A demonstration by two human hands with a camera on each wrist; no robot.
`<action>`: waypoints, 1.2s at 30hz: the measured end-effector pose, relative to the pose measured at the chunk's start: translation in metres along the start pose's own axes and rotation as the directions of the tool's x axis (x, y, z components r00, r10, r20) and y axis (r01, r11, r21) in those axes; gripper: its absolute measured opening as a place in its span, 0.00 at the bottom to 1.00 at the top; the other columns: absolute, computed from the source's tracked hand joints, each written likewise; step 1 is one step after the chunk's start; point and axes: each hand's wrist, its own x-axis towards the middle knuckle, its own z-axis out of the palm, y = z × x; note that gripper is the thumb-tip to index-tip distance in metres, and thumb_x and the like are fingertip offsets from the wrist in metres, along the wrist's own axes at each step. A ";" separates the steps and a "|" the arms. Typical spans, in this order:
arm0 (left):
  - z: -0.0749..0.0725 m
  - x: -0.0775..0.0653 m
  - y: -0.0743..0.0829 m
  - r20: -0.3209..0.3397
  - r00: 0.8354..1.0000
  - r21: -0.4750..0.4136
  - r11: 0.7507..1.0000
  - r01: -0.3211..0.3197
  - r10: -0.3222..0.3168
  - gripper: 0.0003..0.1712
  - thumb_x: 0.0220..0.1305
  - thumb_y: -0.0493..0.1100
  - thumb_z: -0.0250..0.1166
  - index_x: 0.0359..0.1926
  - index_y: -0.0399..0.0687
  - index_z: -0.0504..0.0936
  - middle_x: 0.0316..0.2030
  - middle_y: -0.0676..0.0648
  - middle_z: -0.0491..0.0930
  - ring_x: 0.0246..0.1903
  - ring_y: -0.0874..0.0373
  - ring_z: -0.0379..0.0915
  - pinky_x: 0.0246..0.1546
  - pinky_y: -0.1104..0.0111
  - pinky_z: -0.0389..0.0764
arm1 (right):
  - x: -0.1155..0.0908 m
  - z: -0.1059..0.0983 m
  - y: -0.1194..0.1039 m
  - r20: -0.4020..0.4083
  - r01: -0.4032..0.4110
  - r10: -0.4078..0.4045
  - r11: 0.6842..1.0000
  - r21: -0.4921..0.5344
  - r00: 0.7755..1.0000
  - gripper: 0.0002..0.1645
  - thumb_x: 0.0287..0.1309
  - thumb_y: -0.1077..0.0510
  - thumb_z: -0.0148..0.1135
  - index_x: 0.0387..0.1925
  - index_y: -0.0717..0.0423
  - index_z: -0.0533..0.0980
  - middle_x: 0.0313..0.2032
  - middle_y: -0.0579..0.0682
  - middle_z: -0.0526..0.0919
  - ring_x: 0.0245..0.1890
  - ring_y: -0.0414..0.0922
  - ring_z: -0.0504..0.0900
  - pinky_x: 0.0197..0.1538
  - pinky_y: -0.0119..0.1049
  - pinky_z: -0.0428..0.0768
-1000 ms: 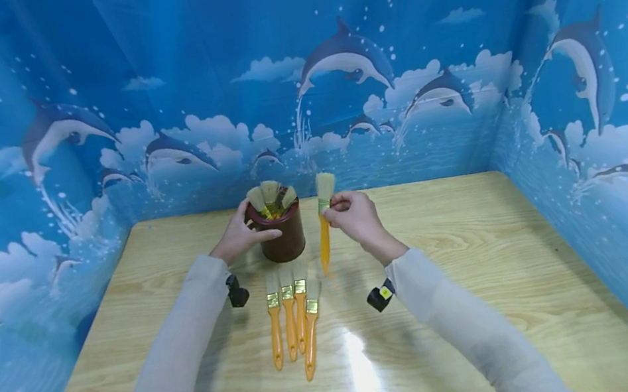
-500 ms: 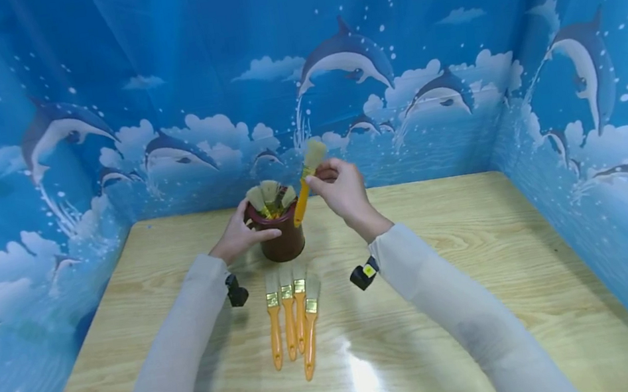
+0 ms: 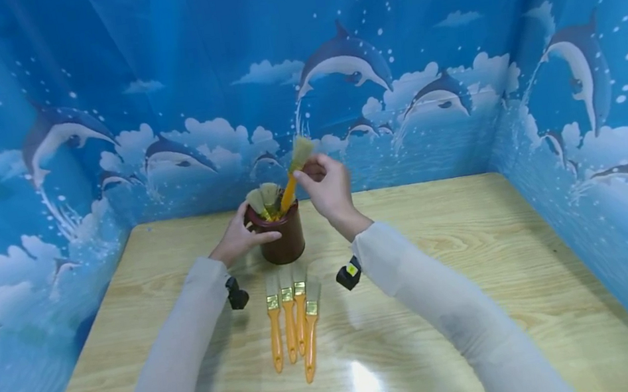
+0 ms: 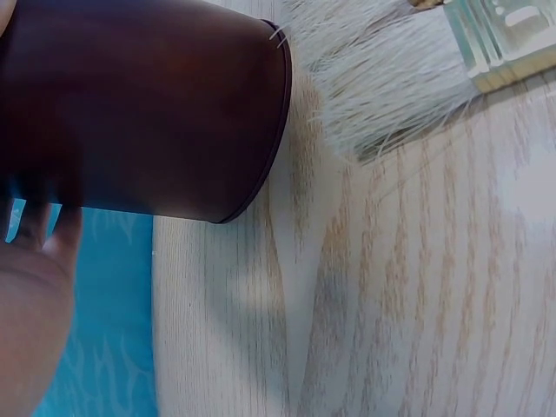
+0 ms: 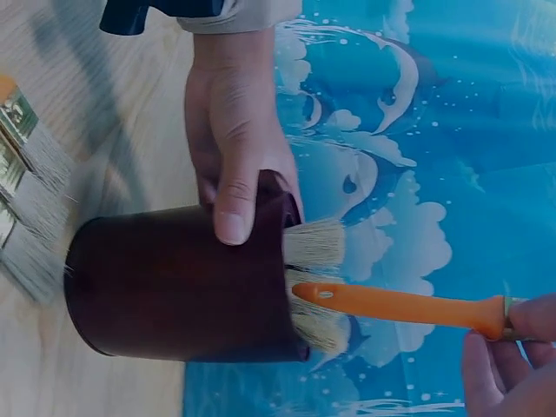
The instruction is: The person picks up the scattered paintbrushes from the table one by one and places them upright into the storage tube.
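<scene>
Paintbrush (image 3: 289, 191) in right hand (image 3: 329, 187)

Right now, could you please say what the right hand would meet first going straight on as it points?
Past its paintbrush, the right hand would probably meet the dolphin curtain, though depth is unclear.

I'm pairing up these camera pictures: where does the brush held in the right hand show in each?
Head: the held brush near the centre, bristles up, in the right hand.
Left wrist: not in it; loose brushes show at top right.
Right wrist: lower right, handle pointing left at the brown cup.
Shared landmark: brown cup, near centre in head, upper left in left wrist, left half in right wrist.
</scene>
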 end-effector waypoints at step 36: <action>0.001 -0.001 0.000 -0.008 1.000 -0.013 1.000 -0.008 0.008 0.63 0.51 0.49 0.76 0.76 0.54 0.40 0.72 0.44 0.52 0.70 0.46 0.50 0.67 0.50 0.60 | -0.068 -0.004 0.082 0.244 -0.347 0.357 0.934 -0.081 0.902 0.21 0.62 0.55 0.63 0.53 0.61 0.78 0.45 0.54 0.83 0.47 0.51 0.82 0.50 0.46 0.81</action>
